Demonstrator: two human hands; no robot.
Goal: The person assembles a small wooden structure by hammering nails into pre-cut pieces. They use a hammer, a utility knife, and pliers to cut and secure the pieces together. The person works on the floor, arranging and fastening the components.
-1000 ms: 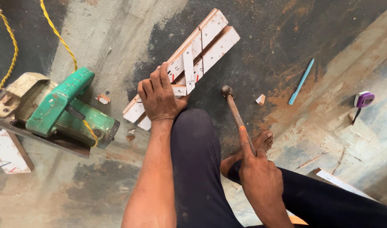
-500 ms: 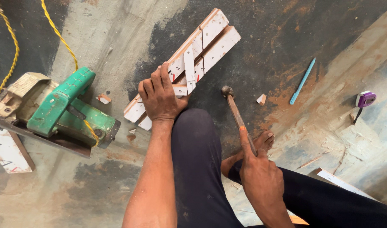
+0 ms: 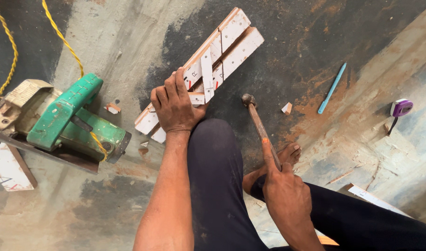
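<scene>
Hammer sits gripped in the right hand while the left hand presses flat, fingers spread, on white wooden strips.

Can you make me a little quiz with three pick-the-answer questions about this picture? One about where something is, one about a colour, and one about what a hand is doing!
1. Where does the light blue pen lie?
A. on the floor, right of the white wooden strips
B. on top of the saw
C. in a hand

2. What colour is the body of the electric circular saw?
A. red
B. green
C. black

3. What is the right hand doing?
A. lying flat on the floor
B. pressing on the strips
C. gripping the metal hammer

Answers:
1 A: the pen rests on bare floor, apart from everything.
2 B: its housing and handle are green.
3 C: its fingers wrap the handle; the left hand presses the strips.
</scene>
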